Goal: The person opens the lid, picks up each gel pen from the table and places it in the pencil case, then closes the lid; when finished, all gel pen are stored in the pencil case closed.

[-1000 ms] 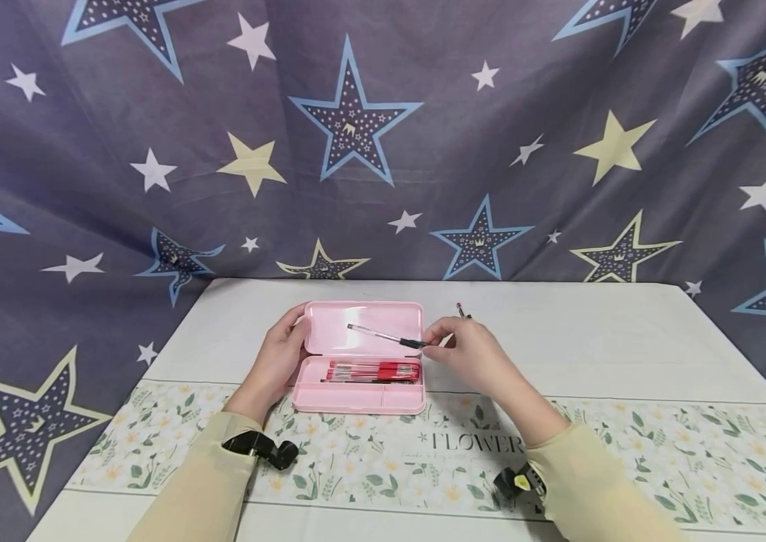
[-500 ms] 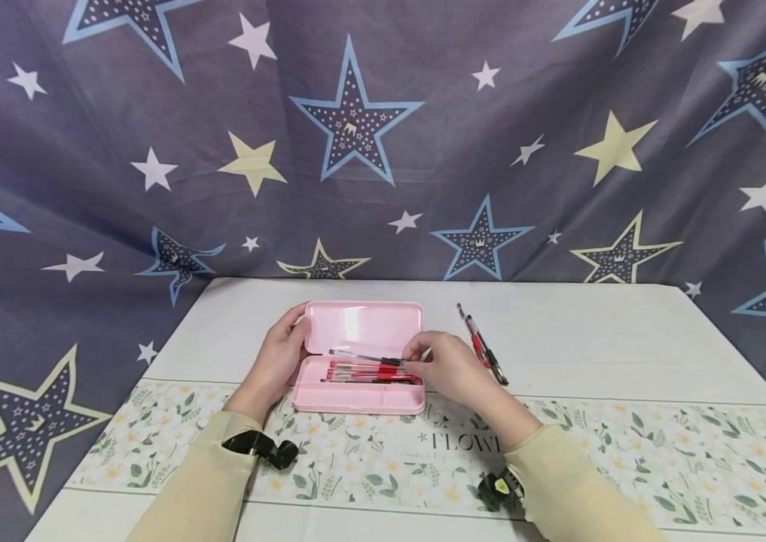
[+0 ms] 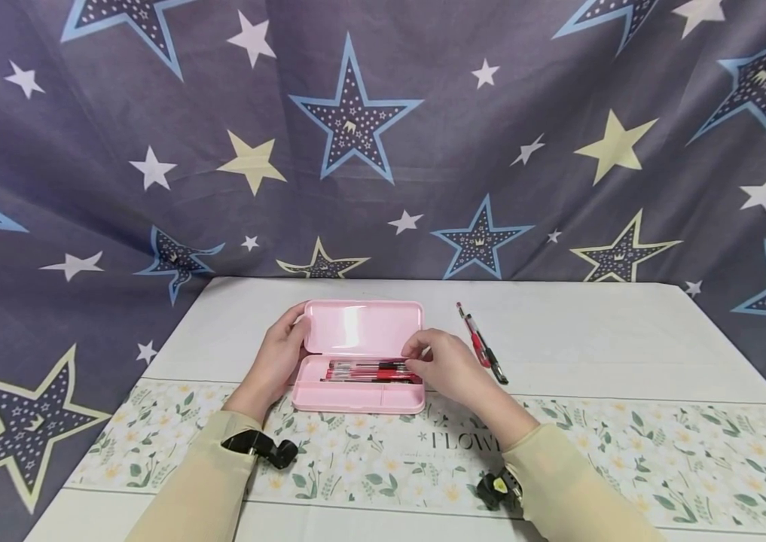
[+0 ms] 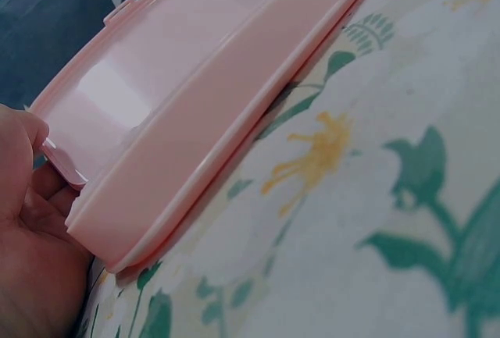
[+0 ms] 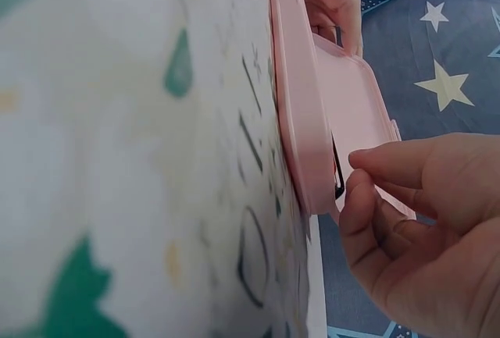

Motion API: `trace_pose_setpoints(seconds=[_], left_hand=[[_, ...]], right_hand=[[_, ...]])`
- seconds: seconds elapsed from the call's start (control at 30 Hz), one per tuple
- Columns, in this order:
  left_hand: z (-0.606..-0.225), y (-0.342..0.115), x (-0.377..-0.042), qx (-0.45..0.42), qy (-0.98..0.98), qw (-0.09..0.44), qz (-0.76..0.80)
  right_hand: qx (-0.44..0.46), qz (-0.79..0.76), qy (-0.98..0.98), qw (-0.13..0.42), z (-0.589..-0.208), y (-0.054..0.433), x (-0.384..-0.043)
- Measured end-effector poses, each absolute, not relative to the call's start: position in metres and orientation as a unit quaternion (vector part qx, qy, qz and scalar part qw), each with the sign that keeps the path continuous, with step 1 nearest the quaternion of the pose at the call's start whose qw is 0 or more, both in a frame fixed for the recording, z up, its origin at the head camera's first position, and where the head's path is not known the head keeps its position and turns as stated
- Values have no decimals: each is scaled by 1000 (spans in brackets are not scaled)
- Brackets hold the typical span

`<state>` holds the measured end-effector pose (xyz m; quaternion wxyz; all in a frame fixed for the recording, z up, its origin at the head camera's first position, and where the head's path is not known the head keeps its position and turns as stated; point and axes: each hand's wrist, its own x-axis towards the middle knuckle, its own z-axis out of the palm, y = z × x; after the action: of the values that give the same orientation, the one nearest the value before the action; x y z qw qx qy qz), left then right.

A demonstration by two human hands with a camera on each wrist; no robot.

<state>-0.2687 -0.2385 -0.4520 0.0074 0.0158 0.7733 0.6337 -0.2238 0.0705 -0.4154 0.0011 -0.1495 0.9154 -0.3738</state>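
A pink pencil case (image 3: 338, 399) lies with its lid raised on the table. My left hand (image 3: 279, 354) holds the lid's left edge, thumb on the inner face and fingers behind, as the left wrist view shows. Several pens with red and black grips (image 3: 376, 374) lie lengthwise in the long rear compartment. My right hand (image 3: 447, 365) is at the case's right end, its bent fingertips beside the pens' ends. In the right wrist view, a black pen end (image 5: 339, 182) shows at the case rim just beside the thumb and forefinger; no pen is visible between them.
A red pen (image 3: 476, 348) and a black pen (image 3: 491, 360) lie together on the table to the right of the case. A flowered strip (image 3: 355, 459) crosses the white tablecloth (image 3: 593, 339). Behind hangs a star-patterned curtain (image 3: 383, 203).
My right hand has moved left and down from beside the lid, and the black pen it held now lies in the case with the others. The left hand stays on the lid.
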Motion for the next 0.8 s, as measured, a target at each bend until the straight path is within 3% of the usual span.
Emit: trace_pose_setpoints(seconds=[0.8], left_hand=[[-452, -239, -269, 18, 767, 13, 641]], right_hand=[[-126, -399, 908, -18, -405, 88, -228]])
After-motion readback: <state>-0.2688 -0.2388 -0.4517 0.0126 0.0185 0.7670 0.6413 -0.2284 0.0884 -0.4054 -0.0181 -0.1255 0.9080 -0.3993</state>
